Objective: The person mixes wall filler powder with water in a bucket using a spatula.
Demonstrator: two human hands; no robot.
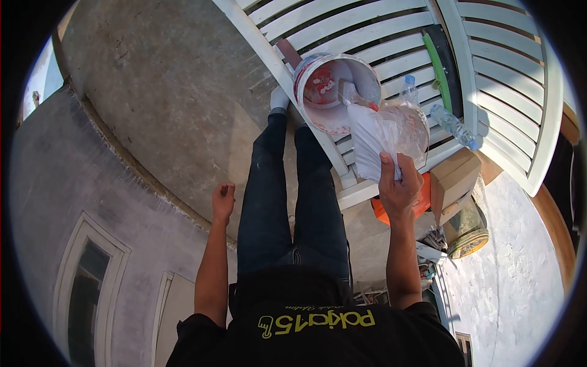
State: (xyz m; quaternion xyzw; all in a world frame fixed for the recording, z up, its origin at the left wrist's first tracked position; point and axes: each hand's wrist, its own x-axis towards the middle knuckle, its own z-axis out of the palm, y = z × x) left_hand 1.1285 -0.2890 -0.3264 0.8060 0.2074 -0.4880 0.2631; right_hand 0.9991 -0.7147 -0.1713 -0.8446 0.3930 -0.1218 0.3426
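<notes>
My right hand (400,183) pinches the lower edge of a white, creased sheet (373,137), which could be thin plastic, paper or cloth. It hangs over the lip of a white bucket (339,125) stained red and pinkish inside. A brush-like tool (346,92) appears to stand in that bucket, though its shape is partly hidden. Right beside the sheet is a round container (420,137) with crumpled clear plastic in it. My left hand (224,200) hangs beside my leg, its fingers loosely curled and nothing visible in them.
The containers stand on a white slatted bench (342,24). Two plastic bottles, one upright (409,88) and one lying (454,127), are near a green strip (438,70). A cardboard box (455,183), an orange object (422,202) and a dirty bucket (468,241) sit below.
</notes>
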